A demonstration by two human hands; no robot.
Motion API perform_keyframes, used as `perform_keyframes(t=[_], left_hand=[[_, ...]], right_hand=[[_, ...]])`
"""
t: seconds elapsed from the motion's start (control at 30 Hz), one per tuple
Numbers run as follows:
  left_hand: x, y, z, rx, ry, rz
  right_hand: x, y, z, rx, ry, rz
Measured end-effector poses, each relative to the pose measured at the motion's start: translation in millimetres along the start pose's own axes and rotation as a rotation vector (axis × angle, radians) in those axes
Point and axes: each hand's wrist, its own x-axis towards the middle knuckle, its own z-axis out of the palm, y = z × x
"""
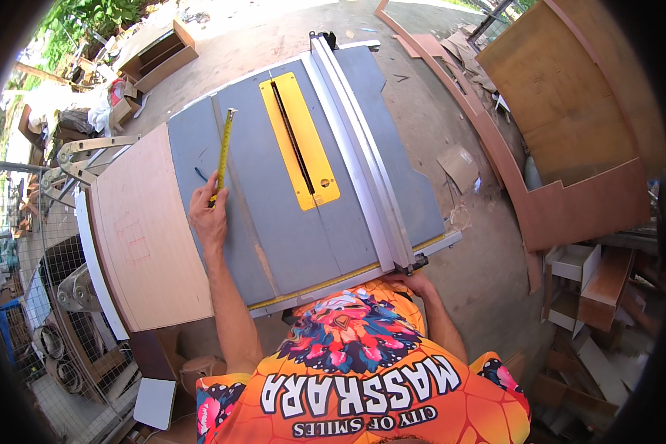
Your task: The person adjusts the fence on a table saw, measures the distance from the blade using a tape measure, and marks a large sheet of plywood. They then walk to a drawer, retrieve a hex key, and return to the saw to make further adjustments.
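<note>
Ahead and to the left of the left fingers (pixel 213 183), well apart from them, an open wooden box (pixel 172 68) lies on the ground, its inside dark and its contents impossible to make out; far to the right of the right fingers (pixel 399 279), a white open box (pixel 570 268) sits among wooden offcuts, and what it holds cannot be told. Nearest the body, behind both sets of fingers, the orange shirt (pixel 362 348) carries large white block lettering with a smaller dark line, upside down in this view, beside a bright feathered print. To the left of the left fingers, a pale board (pixel 152 244) bears faint red marks too small to read, and a yellow scale (pixel 311 288) with fine graduations runs along the front edge, between the two hands. The left hand (pixel 209 214) has its fingers closed around a tape measure (pixel 225 144), whose yellow blade reaches forward from them over the grey surface (pixel 274 237); a thin dark object (pixel 200 174) lies just left of those fingers. To their right are a yellow plate (pixel 309 133) with a dark slot and, further over, a long metal fence (pixel 366 159). The right hand (pixel 414 283) is at the near end of this fence, its fingers partly hidden, so whether they grip anything cannot be told
</note>
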Motion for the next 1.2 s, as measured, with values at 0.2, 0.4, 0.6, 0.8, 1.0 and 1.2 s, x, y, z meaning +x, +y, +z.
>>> perform_keyframes(t=[0.2, 0.4, 0.6, 0.8, 1.0, 1.2], left_hand=[[5.5, 1.6, 3.1, 0.115, -0.018, -0.048], [31.0, 1.2, 5.0, 0.329, -0.114, -0.096], [52.1, -1.9, 3.7, 0.404, -0.091, -0.061], [83.2, 15.5, 21.1, 0.483, -0.262, -0.043], [145.9, 17.9, 86.2, 0.327, -0.303, 0.079], [196.0, 42.7, 152.8, -0.107, -0.327, -0.242]], right_hand=[[-1.6, -3.5, 0.2, 0.012, -0.004, 0.02], [8.8, 5.0, -5.5, -0.027, -0.003, 0.023], [18.4, 25.1, -8.6, 0.086, -0.029, 0.033], [19.3, 34.7, -11.4, 0.051, -0.012, -0.039], [19.8, 36.5, -10.2, 0.096, 0.012, 0.004], [17.5, 33.8, -12.1, 0.157, -0.023, 0.007]])
